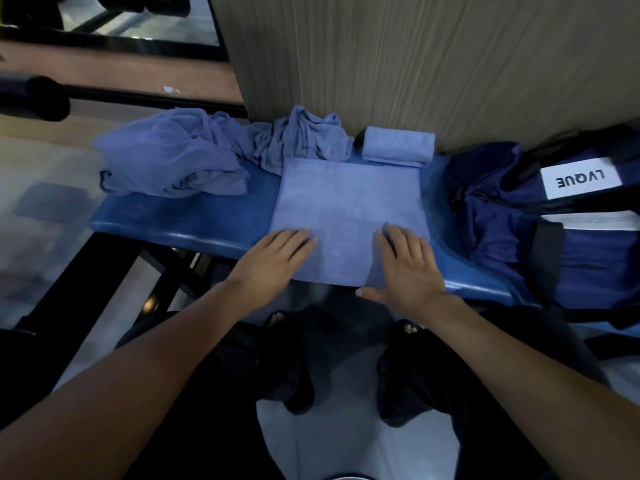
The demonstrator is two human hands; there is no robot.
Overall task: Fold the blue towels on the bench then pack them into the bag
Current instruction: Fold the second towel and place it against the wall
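Observation:
A light blue towel (349,209) lies flat across the middle of the blue bench (180,216), folded into a rectangle. My left hand (273,261) rests palm down on its near left corner, fingers straight. My right hand (405,268) presses flat on its near right part, thumb spread over the bench edge. A small folded towel (398,145) sits behind it against the wall. Two crumpled blue towels lie further left, one large (173,157) and one smaller (304,140). A navy bag (540,216) with a white label stands on the bench's right end.
A wood-grain wall panel (415,64) rises right behind the bench. Black gym equipment bars (34,95) and a mirror stand at the upper left. A black metal frame (114,271) sits under the bench's left end. My legs and feet are below, on a pale floor.

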